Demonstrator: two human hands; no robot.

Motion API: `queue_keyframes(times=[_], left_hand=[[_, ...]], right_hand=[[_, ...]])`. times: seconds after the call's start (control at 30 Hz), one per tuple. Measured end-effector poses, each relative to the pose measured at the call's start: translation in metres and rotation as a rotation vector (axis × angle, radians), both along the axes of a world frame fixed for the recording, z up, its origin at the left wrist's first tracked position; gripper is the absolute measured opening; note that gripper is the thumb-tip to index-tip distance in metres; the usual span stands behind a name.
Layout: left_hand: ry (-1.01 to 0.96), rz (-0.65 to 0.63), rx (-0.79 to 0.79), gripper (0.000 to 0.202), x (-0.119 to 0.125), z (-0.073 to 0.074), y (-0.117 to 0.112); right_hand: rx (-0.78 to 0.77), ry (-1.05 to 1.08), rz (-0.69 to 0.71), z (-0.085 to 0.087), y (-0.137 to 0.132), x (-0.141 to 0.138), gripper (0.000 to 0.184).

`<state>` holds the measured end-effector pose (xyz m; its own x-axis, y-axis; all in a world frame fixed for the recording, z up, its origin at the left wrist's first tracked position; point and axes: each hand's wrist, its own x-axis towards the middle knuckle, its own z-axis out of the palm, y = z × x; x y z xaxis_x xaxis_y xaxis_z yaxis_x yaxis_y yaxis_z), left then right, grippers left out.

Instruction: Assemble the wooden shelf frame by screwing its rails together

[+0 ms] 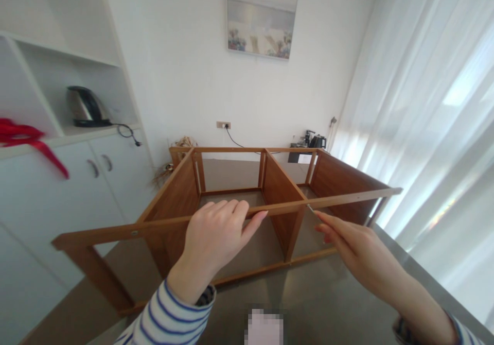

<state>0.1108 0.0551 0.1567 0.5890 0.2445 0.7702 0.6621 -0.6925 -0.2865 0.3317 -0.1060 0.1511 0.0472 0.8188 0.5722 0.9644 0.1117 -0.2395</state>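
Note:
A brown wooden cabinet frame (278,180) lies open on the metal table (316,298), with a middle divider panel. Its near top rail (154,225) runs across the view. My left hand (214,237) is wrapped over that rail near the middle, fingers curled around it. My right hand (347,242) pinches a thin metal tool (310,208), its tip touching the rail just above the divider. Both sleeves are blue-and-white striped.
A white cupboard (77,180) with shelves stands at the left, holding a kettle (85,107) and something red (27,139). White curtains (436,103) hang at the right. A picture (263,13) and a wall socket (223,125) are on the far wall.

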Motion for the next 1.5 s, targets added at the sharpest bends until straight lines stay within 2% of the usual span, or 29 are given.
queue_keyframes(times=[0.23, 0.4, 0.5, 0.7, 0.9, 1.27, 1.5], left_hand=[[-0.003, -0.001, 0.0, 0.041, 0.0, 0.002, 0.0], [-0.003, -0.013, -0.005, 0.042, 0.0, 0.0, 0.001], [-0.005, -0.006, -0.003, 0.041, -0.001, -0.001, 0.001], [-0.005, -0.012, 0.009, 0.042, 0.001, 0.001, 0.0], [0.0, 0.002, 0.014, 0.041, 0.0, 0.0, 0.001], [-0.014, -0.009, 0.038, 0.042, 0.001, 0.002, 0.001], [-0.011, -0.006, 0.024, 0.041, 0.001, 0.0, 0.002]], right_hand=[[-0.032, -0.155, -0.132, 0.009, -0.002, 0.002, 0.026], [0.111, -0.554, -0.262, 0.008, -0.001, 0.003, 0.036], [0.161, -0.705, -0.259, 0.007, 0.001, 0.001, 0.032], [0.188, -0.651, -0.198, 0.004, 0.006, -0.004, 0.032], [0.26, -0.537, -0.273, -0.005, 0.008, -0.008, 0.035], [0.242, -0.716, -0.33, 0.001, 0.001, 0.0, 0.032], [0.278, -0.666, -0.338, -0.002, 0.006, -0.009, 0.033]])
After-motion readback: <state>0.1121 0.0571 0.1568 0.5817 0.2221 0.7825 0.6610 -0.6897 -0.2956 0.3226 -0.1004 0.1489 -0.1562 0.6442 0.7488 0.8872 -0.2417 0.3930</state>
